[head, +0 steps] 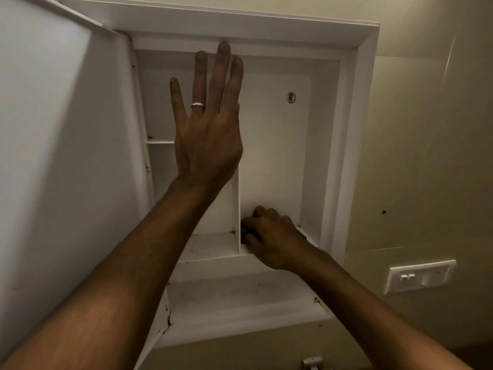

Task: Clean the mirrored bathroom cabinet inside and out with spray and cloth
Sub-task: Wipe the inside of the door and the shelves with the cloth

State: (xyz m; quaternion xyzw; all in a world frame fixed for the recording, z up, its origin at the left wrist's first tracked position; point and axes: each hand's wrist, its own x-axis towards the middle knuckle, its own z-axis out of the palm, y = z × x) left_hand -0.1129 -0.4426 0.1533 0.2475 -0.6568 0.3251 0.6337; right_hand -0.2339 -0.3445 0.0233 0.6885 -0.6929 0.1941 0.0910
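The white bathroom cabinet [357, 129] hangs open in front of me, its door [66, 156] swung out to the left. My left hand [208, 140] is raised flat with fingers spread, fingertips at the top inner edge, in front of the vertical divider [236, 209]. A ring sits on one finger. My right hand [274, 236] is curled down on the floor of the right compartment, pressing a white cloth [309, 236] of which only an edge shows beside the wrist. No spray bottle is in view.
A small shelf [160, 142] crosses the left compartment. The lower ledge [240, 297] is speckled with dirt and rust spots. A switch plate [418, 276] sits on the beige wall to the right. A metal fitting [312, 363] pokes up at the bottom edge.
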